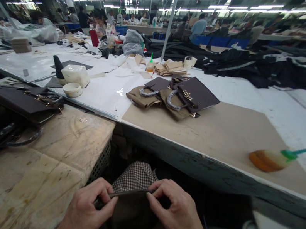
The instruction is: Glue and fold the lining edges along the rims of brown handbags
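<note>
Low in the head view, my left hand [90, 207] pinches one end of the top edge of a dark brown bag piece [128, 208]. My right hand [171, 213] pinches the same edge farther along, thumb on the near side. Between the two hands the edge runs nearly straight, and the dark olive-brown inner face hangs below it over my lap. Its lower part is in shadow, so I cannot tell whether it is a whole handbag. Beyond it shows a checked cloth [137, 174] on my lap.
Dark brown handbags [188, 95] with wrapped handles lie on brown card [236, 124]. A squeeze bottle [270, 160] of amber liquid stands tilted at right. More bags [25, 103] lie on the worn left table [54, 160]. A white tape roll [72, 89] sits behind. People work farther back.
</note>
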